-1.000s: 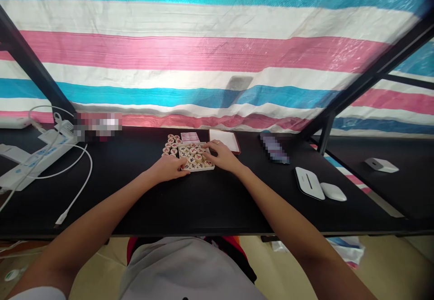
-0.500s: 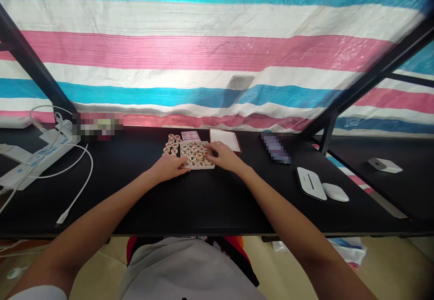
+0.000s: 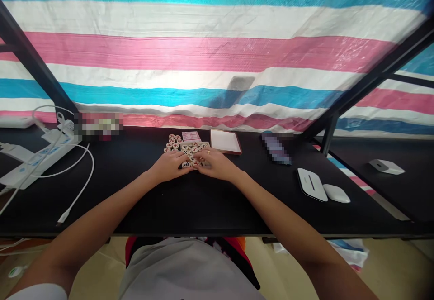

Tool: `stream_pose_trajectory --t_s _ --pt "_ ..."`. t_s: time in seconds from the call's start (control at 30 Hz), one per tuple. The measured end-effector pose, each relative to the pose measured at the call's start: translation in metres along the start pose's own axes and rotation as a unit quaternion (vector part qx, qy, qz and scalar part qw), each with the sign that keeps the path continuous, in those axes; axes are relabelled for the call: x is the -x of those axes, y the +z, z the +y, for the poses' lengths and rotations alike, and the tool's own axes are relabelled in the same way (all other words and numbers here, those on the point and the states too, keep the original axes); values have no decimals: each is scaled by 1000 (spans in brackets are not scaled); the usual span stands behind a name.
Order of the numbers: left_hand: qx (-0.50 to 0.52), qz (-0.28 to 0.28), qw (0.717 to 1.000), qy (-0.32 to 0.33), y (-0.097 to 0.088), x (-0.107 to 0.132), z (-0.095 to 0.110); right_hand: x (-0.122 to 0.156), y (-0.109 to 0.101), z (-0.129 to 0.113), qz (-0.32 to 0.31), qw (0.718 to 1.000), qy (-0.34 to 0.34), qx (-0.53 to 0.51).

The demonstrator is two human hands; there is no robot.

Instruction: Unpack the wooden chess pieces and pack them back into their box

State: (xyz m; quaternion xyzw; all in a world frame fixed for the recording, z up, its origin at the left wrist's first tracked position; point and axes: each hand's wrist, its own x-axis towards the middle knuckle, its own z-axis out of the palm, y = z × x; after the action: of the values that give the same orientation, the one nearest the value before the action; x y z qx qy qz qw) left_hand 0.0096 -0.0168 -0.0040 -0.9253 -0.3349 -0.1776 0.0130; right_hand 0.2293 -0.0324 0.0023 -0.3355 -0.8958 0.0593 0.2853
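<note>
Fingers: bent on both sides, low over the box (image 3: pixel 207 143); left hand (image 3: pixel 167 165) curls at its near left corner, right hand (image 3: pixel 219 164) arches across its near right part. Whether either grips a piece or simply rests, I cannot tell, as the tips are partly hidden.
Thumbs: close together now at the front edge, perhaps touching, perhaps not.
Box: on the desk (image 3: pixel 196 205) right in front of the person, shallow and white, round pieces (image 3: pixel 195 149) crowding it, characters facing up on those that show.
Loose pieces: a cluster (image 3: pixel 174 145) just left of the box, red characters up.
Card: pink-lined (image 3: pixel 191 136), lying just beyond the far rim.
Lid: here it is, off the box (image 3: pixel 225 141), white inside up, beyond the right hand.
Good handling: I'd have the left hand steady that corner while the right nudges pieces lightly, one at a time, palms high so the faces show, the left wrist well off the cluster beside it.
</note>
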Motion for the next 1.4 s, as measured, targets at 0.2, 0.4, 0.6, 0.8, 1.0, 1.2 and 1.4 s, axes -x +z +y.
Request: stream_pose_trajectory --t_s 0.2,0.4,0.6,0.8,1.0,1.2,1.4 --pt "9 -8 1000 27 5 -1 -1 -1 8 -1 -16 1000 -8 -23" --pt "40 10 999 11 9 -1 1 -1 10 4 -6 999 -30 -21" --pt "79 -3 997 -4 -6 -2 -5 0 9 7 10 998 -64 17" --pt "79 -161 979 -96 -41 2 -29 5 7 25 26 999 -18 25" --pt "30 -238 965 -108 -40 0 -27 8 8 36 42 998 50 13" --pt "-2 -241 963 -118 -33 -1 -29 8 8 36 36 997 60 10" --pt "-17 -238 963 -128 -27 -2 -33 11 5 41 26 993 115 1"
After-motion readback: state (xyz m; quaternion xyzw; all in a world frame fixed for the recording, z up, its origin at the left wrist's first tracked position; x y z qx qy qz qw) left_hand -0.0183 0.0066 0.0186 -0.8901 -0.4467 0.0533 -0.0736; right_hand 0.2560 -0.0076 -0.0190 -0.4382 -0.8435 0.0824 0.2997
